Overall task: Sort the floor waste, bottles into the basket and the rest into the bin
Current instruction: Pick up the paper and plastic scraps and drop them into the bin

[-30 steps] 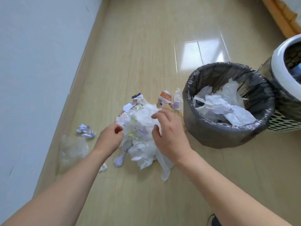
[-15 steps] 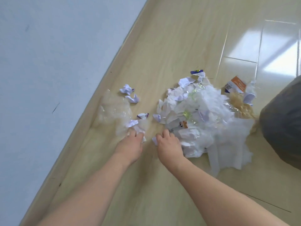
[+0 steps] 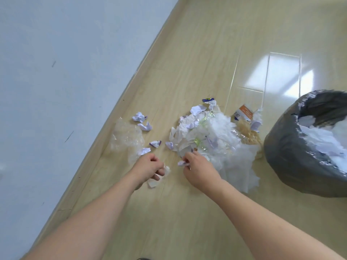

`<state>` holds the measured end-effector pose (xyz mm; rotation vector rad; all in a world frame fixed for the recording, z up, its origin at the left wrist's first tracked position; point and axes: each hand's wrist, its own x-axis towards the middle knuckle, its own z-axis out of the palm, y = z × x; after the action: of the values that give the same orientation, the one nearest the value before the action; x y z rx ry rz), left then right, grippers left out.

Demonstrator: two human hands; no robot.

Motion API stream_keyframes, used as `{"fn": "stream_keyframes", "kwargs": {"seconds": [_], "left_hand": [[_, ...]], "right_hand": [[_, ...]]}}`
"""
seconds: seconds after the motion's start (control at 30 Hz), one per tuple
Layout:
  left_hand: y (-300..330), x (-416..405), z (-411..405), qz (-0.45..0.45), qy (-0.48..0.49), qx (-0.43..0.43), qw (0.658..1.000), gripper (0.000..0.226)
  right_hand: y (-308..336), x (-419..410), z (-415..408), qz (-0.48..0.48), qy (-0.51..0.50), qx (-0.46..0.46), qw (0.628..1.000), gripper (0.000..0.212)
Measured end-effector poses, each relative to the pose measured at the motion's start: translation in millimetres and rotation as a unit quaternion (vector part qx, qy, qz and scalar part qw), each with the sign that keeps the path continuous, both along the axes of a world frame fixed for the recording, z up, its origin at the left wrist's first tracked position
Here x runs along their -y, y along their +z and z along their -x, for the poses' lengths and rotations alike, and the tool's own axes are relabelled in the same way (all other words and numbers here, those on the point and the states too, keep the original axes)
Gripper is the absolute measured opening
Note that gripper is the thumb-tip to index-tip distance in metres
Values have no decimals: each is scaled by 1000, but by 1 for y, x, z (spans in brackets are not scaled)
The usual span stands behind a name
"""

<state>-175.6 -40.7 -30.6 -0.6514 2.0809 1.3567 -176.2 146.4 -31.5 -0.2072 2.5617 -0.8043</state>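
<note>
Left hand [image 3: 150, 167]: curled round a clear plastic scrap [image 3: 159, 175].
Right hand [image 3: 197, 166]: pinching a paper scrap [image 3: 181, 163] at the waste pile [image 3: 210, 136].
Bin [image 3: 293, 158]: lined, just right of the pile.
Risk: light scraps may slip out mid-carry; loose pinches would cause it.
</note>
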Motion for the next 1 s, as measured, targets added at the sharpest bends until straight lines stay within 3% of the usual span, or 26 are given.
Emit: {"fn": "stream_keyframes", "kwargs": {"seconds": [0.2, 0.43, 0.6, 0.73, 0.87, 1.0], "left_hand": [[122, -97, 31, -108, -43, -85, 990, 18], [214, -257, 63, -112, -102, -188, 970, 13], [198, -362, 68, -83, -129, -163, 975, 16], [155, -412, 73, -63, -113, -114, 985, 16], [118, -428, 89, -22, -140, -123, 982, 37], [109, -414, 93, -9, -164, -101, 981, 34]], "right_hand": [[116, -101, 7, 6, -100, -72, 992, 32], [183, -255, -5, 16, -312, -101, 944, 27], [167, -350, -12, -27, -378, -70, 923, 31], [130, -377, 4, -42, -396, -27, 917, 29], [95, -381, 21, -84, -318, 51, 943, 34], [79, -374, 20, -110, -274, 59, 954, 23]]}}
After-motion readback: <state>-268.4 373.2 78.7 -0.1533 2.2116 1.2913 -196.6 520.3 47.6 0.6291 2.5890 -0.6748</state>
